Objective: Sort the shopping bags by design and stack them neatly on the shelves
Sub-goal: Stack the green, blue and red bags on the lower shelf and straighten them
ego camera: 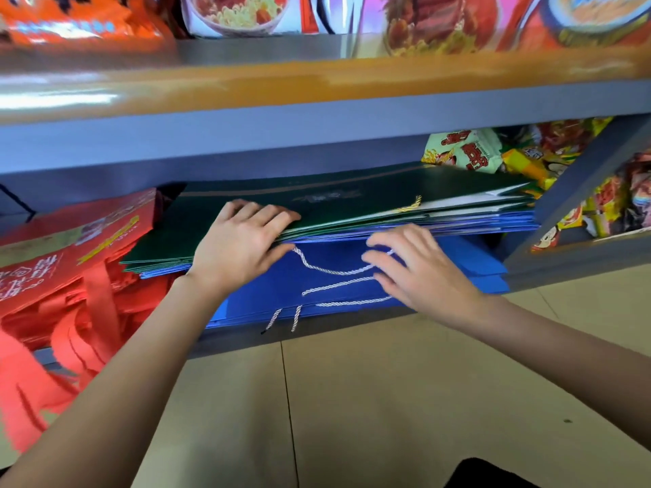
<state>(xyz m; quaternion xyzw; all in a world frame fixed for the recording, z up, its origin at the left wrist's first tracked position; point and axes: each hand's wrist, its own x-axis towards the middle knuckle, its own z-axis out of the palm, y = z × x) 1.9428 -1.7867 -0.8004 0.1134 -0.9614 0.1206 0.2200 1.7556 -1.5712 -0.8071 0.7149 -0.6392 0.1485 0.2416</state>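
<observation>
My left hand [243, 237] pinches the green bags [334, 206]; right hand [419, 269], fingers relaxed, rests on the blue bags [317, 287] — I'd square edges, tuck cords.

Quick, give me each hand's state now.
Left hand: grips the flat dark green paper bags.
Right hand: open, fingers on white twisted cord handles.

Upper shelf goods [246, 12] blurred and cut off at the top. Print on green bags [327, 197] unreadable. Red bags [53, 276] clipped left. My left thumb is hidden under the stack.
</observation>
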